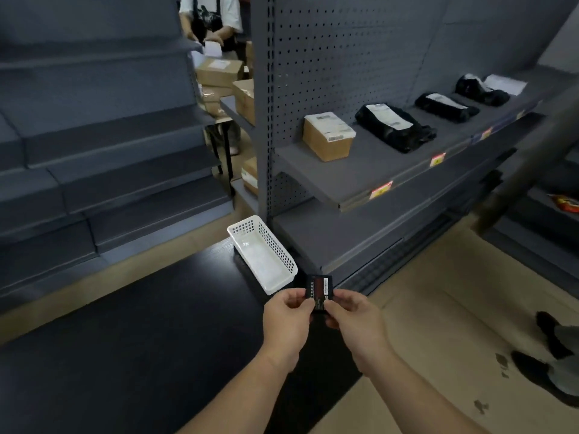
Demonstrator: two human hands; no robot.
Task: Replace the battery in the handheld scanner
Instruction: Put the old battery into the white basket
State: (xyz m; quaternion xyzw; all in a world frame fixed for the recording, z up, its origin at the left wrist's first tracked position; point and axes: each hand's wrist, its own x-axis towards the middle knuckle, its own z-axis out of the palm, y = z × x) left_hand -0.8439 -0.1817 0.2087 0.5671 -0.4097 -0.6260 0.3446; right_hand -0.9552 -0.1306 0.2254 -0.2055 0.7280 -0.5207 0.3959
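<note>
A flat black battery [319, 292] with a red and white label is held upright between both hands above the right end of the dark table [141, 339]. My left hand [286, 321] pinches its left edge. My right hand [354, 324] pinches its lower right edge. No handheld scanner shows in view. An empty white perforated basket [262, 253] lies on the table's far right corner, just beyond the battery.
Grey shelving [360, 170] on the right carries a cardboard box [329, 136] and black bagged parcels [394, 126]. Stepped grey shelves [94, 136] stand at the left. A person [210, 23] with cardboard boxes is at the back. Shoes [551, 349] lie on the floor at right.
</note>
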